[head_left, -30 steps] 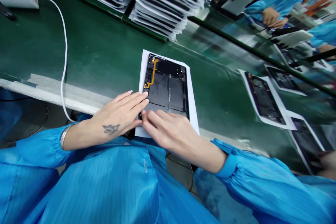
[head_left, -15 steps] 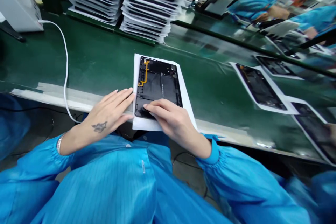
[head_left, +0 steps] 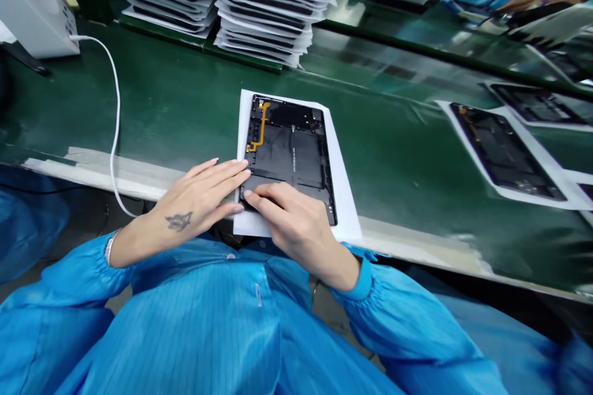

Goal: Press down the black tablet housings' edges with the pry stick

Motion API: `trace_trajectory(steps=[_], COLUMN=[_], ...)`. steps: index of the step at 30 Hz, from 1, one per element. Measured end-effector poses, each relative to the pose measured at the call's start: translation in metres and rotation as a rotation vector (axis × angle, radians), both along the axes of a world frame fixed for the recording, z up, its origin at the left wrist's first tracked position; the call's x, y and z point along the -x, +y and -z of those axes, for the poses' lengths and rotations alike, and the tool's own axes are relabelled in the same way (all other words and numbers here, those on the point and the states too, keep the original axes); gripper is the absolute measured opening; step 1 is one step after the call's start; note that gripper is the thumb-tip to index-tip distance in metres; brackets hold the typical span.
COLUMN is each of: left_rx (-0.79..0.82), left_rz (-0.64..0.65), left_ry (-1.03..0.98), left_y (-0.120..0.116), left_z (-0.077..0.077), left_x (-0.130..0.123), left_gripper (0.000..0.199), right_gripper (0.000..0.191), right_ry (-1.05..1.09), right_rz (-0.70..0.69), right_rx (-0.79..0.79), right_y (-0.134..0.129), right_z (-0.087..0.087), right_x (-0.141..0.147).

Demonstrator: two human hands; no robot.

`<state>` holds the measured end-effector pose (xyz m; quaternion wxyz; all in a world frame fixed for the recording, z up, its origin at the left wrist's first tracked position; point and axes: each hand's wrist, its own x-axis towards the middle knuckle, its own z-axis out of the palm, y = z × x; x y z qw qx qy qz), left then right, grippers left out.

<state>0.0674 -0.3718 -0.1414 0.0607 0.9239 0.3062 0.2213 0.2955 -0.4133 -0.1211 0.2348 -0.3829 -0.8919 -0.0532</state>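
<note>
The right hand (head_left: 296,228) lies flat, fingers together, pressing the lower end of the black tablet housing (head_left: 287,157), while the left hand (head_left: 199,200), also open, steadies its side on the white paper sheet (head_left: 345,203).

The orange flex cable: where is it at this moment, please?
In the head view, the orange flex cable lies on the upper left part of the tablet back, which rests on a white sheet, just beyond the person's left hand.

We see a matt black tablet housing (head_left: 290,157) on smooth white paper (head_left: 343,197), a shiny amber flex strip (head_left: 262,129), a glossy green table (head_left: 384,160), and sleeves (head_left: 407,321) of sheeny blue cloth.
</note>
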Motion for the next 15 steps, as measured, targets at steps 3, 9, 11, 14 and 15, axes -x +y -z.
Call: trace_trajectory(steps=[3, 9, 11, 14, 15], left_rx=[-0.004, -0.02, -0.071, -0.193, -0.23], left_rz=[0.016, -0.002, -0.007, 0.034, 0.055], left_ry=[0.011, -0.007, -0.036, -0.101, -0.118], left_y=[0.0, 0.0, -0.002, -0.005, -0.005], left_z=[-0.001, -0.002, 0.0, 0.001, 0.002], left_x=[0.0, 0.0, 0.0, 0.002, 0.003], left_gripper=[0.048, 0.046, 0.044, 0.034, 0.03], right_gripper=[0.029, 0.023, 0.025, 0.029, 0.028], right_ry=[-0.111, -0.255, -0.145, 0.263, 0.413], right_rz=[-0.021, -0.109, -0.04, 0.174, 0.221], right_rx=[-0.08, -0.06, -0.091, -0.111, -0.082], right_y=[0.001, 0.009, 0.007, -0.005, -0.011], right_z=[-0.007, -0.013, -0.012, -0.013, -0.014], right_x=[0.003, -0.001, -0.005, -0.01, -0.011])
